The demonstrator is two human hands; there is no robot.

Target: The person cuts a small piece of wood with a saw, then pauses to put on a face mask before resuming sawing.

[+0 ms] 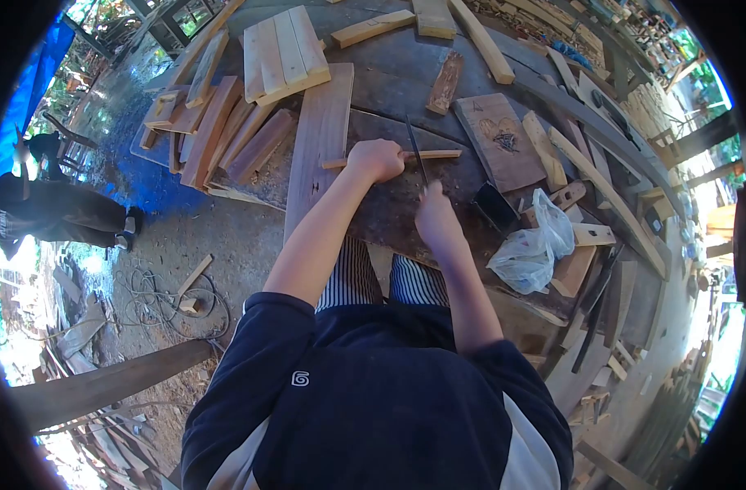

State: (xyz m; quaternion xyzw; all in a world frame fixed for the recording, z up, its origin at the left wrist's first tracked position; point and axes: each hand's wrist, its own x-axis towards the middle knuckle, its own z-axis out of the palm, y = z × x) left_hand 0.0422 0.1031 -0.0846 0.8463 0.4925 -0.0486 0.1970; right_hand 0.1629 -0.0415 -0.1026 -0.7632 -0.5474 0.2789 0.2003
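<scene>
A thin wooden strip (436, 154) lies crosswise in front of me, one end over a wide plank (317, 135). My left hand (376, 160) is closed around its middle, and part of the strip is hidden under the fingers. In my right hand (438, 214) is the near end of a long, narrow, dark-bladed hand tool (416, 145). Its blade points away from me and crosses the strip just right of my left hand. The tool's grip is hidden inside my fist, so I cannot tell its exact kind.
A black open box (495, 208) and a clear plastic bag (529, 255) sit to the right, near a carved board (501, 140). A slatted wooden panel (283, 51) and stacked offcuts (213, 135) lie left. Another person (58, 212) stands far left; cord (164, 302) lies on the floor.
</scene>
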